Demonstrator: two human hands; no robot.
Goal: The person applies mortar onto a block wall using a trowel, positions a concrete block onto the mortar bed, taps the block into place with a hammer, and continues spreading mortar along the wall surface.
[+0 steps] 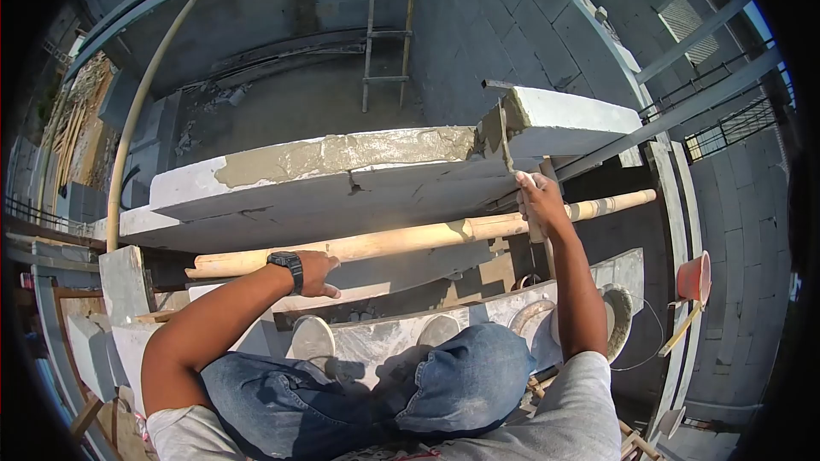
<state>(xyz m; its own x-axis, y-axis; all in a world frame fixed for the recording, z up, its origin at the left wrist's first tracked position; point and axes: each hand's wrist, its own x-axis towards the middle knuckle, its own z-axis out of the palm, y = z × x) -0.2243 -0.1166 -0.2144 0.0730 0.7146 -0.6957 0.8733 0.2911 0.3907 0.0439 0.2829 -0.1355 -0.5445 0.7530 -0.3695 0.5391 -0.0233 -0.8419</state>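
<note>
My right hand (540, 199) is closed around the handle of a trowel (505, 143), whose blade is seen nearly edge-on. The blade stands at the end of a pale wall block (581, 111) coated in grey mortar. Wet mortar (342, 156) also covers much of the top of the lower block course (184, 185), left of the trowel. My left hand (319, 275), with a black watch at the wrist, holds nothing and has its fingers apart. It is beside a thick bamboo pole (410, 239); whether it touches the pole, I cannot tell.
A plank (376, 340) lies under my feet, with a round bucket (617, 320) at its right. An orange bucket (693, 276) stands farther right by upright boards. Beyond the wall, a ladder (389, 34) leans. A slanting bamboo pole (141, 111) rises at left.
</note>
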